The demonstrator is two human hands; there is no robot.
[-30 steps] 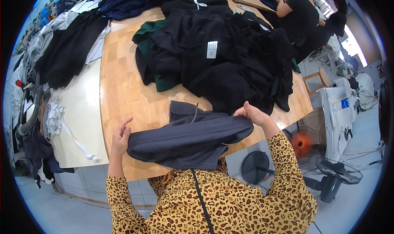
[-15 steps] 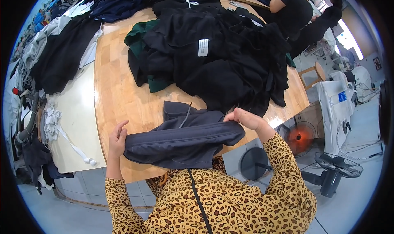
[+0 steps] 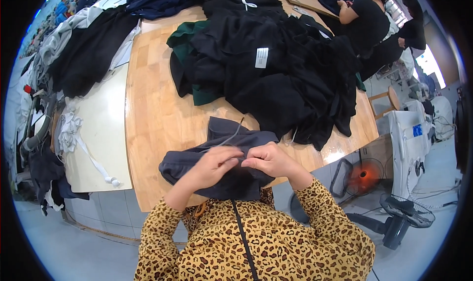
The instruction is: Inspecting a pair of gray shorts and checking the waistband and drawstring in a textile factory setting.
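Note:
A dark grey garment [image 3: 180,164] lies bunched at the near edge of the wooden table, against my front. A thin grey cord [image 3: 232,137] sticks out from its upper part. My left hand [image 3: 214,166] is over the middle of the garment, its fingers slightly blurred, drawn together and pointing right. Facing it, fingertips almost meeting, my right hand [image 3: 270,160] is curled closed in a pinch over the garment. Whatever sits between the fingers of either hand is too small or hidden to name.
Beyond the garment, a heap of black clothes [image 3: 300,79] with a white label [image 3: 261,58] covers the wooden table [image 3: 148,103]. A pale side table [image 3: 101,133] adjoins on the left. At right are a standing fan [image 3: 401,219] and a wooden stool [image 3: 393,99]. A person [image 3: 364,22] works at the far right.
My hands have come together from the garment's two ends to its middle. The garment, stretched between them before, now lies more bunched. The whole view has shifted slightly.

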